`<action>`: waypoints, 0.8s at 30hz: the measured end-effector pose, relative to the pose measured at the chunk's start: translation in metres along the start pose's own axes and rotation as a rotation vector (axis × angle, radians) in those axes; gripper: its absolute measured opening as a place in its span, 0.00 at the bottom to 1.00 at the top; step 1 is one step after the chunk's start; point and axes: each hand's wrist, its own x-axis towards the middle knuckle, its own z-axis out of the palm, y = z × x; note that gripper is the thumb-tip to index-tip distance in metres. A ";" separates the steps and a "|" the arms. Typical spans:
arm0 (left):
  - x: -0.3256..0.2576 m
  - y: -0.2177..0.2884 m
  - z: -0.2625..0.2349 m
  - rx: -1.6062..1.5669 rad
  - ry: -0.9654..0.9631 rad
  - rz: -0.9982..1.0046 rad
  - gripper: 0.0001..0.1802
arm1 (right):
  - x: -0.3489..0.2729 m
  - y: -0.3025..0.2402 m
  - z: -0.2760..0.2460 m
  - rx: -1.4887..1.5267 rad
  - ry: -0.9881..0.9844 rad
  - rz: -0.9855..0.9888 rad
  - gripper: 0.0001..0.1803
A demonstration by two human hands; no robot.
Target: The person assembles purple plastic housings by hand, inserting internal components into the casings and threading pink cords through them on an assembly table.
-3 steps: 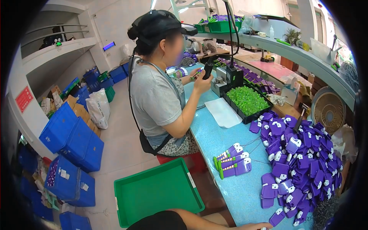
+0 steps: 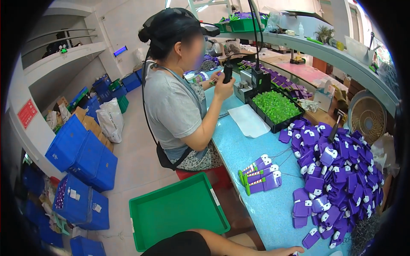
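At the lower edge of the head view, my left hand (image 2: 290, 251) rests at the near side of the blue tabletop (image 2: 265, 217), its fingers partly cut off. They are closed around a small piece, white and purple where it shows, too little visible to name. My right hand is out of view. To the right of my left hand lies a purple plastic piece with a white end (image 2: 311, 238), at the front of a large heap of similar purple pieces (image 2: 337, 170). Farther up the table, several assembled purple pieces with striped strips and green ends (image 2: 261, 175) lie side by side.
A green tray (image 2: 179, 209) stands left of the table. A co-worker (image 2: 173, 102) sits beyond it, holding a black handheld tool (image 2: 228, 73). A black tray of green beads (image 2: 275, 110), white paper (image 2: 249, 121), a hammer (image 2: 335, 128) and dark wire (image 2: 365, 232) are around the table.
The whole view has shifted slightly. The co-worker's head and tool hand have moved a little to the left. My left hand stays at the table's near side.
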 end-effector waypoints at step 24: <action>-0.007 0.014 -0.016 -0.568 -0.228 -0.419 0.52 | -0.058 0.034 -0.209 -1.384 1.250 0.277 0.12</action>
